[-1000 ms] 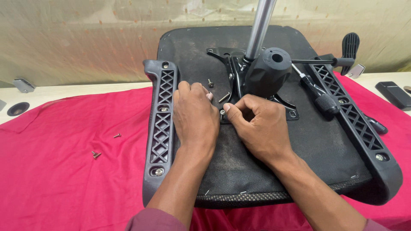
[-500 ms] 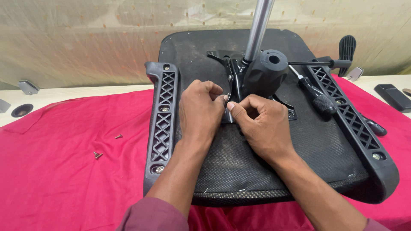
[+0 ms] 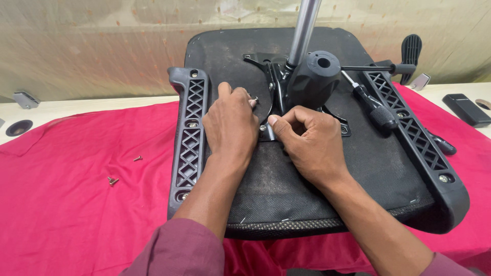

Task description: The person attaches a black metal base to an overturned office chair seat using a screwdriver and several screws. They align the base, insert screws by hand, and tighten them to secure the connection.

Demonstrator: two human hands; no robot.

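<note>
The metal mounting plate (image 3: 266, 110) lies on the upturned chair seat (image 3: 286, 189), right under my fingertips. My left hand (image 3: 231, 125) rests curled on the plate's left edge, fingers bent beside a small screw (image 3: 254, 98). My right hand (image 3: 309, 143) is loosely clenched, thumb and forefinger pinched at the plate's lower corner; whether they hold anything I cannot tell

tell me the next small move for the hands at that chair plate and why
Probably seat the screw pinched by the left hand into the metal plate, since the right hand rests at the plate's corner and the screwdriver lies unused beside it.
</note>
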